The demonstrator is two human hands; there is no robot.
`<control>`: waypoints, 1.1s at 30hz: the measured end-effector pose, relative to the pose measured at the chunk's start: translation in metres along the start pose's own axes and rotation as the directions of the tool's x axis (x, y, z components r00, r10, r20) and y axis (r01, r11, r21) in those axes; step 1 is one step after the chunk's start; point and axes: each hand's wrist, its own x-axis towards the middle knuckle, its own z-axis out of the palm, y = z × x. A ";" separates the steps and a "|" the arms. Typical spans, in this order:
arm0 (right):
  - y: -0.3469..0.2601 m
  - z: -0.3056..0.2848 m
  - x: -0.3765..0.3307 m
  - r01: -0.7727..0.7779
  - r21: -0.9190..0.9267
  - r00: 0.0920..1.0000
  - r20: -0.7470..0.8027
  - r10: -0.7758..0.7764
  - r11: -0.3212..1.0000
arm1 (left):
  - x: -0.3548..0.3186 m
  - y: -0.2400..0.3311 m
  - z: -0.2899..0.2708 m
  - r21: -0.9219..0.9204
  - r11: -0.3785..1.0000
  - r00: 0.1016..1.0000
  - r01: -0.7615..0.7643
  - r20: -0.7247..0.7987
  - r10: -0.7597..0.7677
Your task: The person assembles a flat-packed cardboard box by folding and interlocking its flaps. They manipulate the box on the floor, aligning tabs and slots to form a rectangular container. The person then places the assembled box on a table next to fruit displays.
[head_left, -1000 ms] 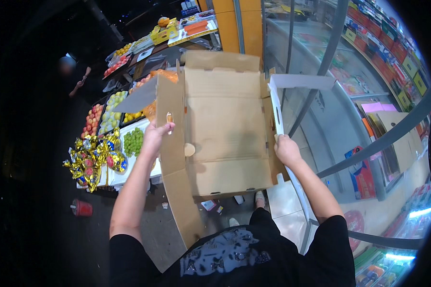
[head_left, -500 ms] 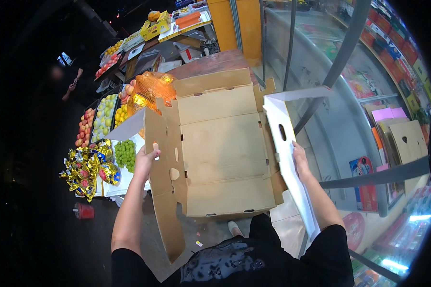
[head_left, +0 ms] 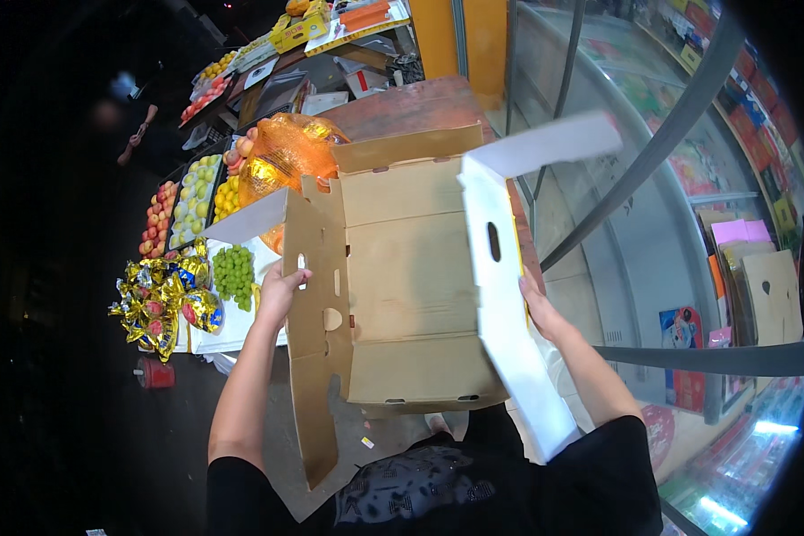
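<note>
A partly folded cardboard box (head_left: 408, 281), brown inside, lies open in front of me on the reddish table, its side panels standing up. My left hand (head_left: 281, 295) grips the brown left panel (head_left: 311, 330) beside its handle slot, thumb on the inner side. My right hand (head_left: 540, 308) is at the outer edge of the right panel (head_left: 500, 268), which shows white with a dark oval handle hole and leans in over the box. Some of the right fingers are hidden behind that panel. White end flaps stick out from the far ends of both panels.
Left of the box are an orange mesh bag (head_left: 290, 165), green grapes (head_left: 233, 275), gold-foil packages (head_left: 156, 308) and fruit trays (head_left: 195, 201). A red bucket (head_left: 156, 373) stands on the floor. Glass display cases with grey bars (head_left: 652, 152) line the right. A person (head_left: 138, 134) stands far left.
The right panel has swung inward to the left over the box, my right hand moving with it. My left hand keeps its hold. The view has shifted slightly.
</note>
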 end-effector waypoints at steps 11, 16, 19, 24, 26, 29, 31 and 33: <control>-0.008 0.055 0.031 0.176 -0.324 0.965 -0.129 -0.228 0.930 | 0.008 -0.009 0.003 0.038 0.999 1.000 -0.021 -0.003 0.021; 0.006 0.050 0.034 0.233 -0.303 0.936 -0.187 -0.298 0.924 | 0.015 -0.008 0.007 0.178 0.980 0.996 -0.090 0.005 0.090; 0.012 0.043 0.027 0.285 -0.191 0.936 -0.157 -0.316 0.939 | 0.017 -0.015 -0.009 0.089 0.995 0.999 -0.043 -0.007 0.043; 0.036 0.021 -0.010 0.209 0.072 0.971 -0.132 -0.199 0.975 | 0.004 -0.008 -0.007 0.020 0.993 0.992 -0.117 0.057 0.116; 0.025 0.046 -0.026 0.210 0.133 0.967 -0.172 -0.186 0.969 | 0.005 -0.002 0.000 0.105 0.982 0.986 -0.157 0.079 0.149; 0.034 0.062 -0.042 0.212 0.061 0.938 -0.292 -0.186 0.975 | 0.018 0.021 0.024 0.269 0.932 0.968 -0.241 0.137 0.211; 0.047 0.070 -0.053 0.205 0.016 0.904 -0.388 -0.183 0.979 | 0.034 0.032 0.037 0.338 0.899 0.958 -0.278 0.168 0.233; 0.071 0.087 -0.056 0.230 -0.061 0.819 -0.528 -0.227 0.971 | 0.063 0.039 0.051 0.450 0.795 0.913 -0.407 0.211 0.348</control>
